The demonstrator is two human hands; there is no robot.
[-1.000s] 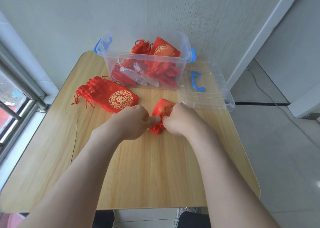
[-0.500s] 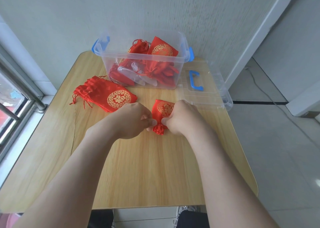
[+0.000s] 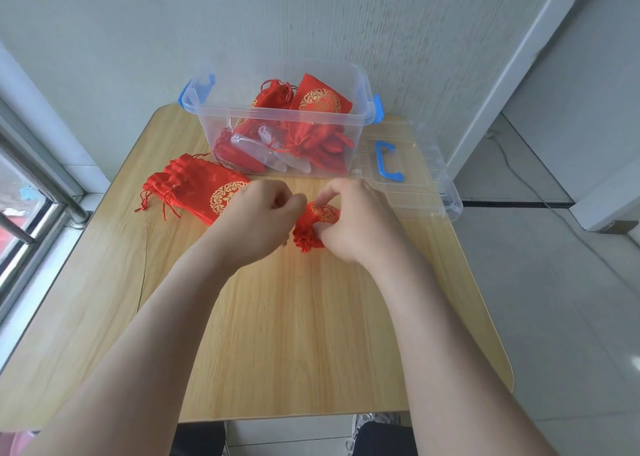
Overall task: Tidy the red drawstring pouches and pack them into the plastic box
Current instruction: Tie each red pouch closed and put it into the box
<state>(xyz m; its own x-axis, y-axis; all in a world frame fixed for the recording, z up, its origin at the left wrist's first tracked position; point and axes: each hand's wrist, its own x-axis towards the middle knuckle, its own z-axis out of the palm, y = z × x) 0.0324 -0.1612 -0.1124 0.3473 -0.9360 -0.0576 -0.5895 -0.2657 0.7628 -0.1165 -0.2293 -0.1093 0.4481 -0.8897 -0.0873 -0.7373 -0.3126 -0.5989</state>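
left hand (image 3: pixel 263 218): curled, knuckles up, grip hidden
right hand (image 3: pixel 360 225): pinching the pouch (image 3: pixel 321 213)
arms: both stretched forward, hands close

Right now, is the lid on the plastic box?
No, the lid lies flat on the table beside the open plastic box.

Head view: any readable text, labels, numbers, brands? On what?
No legible words, numbers or brands anywhere.
held pouch: gold round print, too blurred to read.
stacked pouches: gold round print, unreadable.
upright pouch in the plastic box: gold round print, unreadable.
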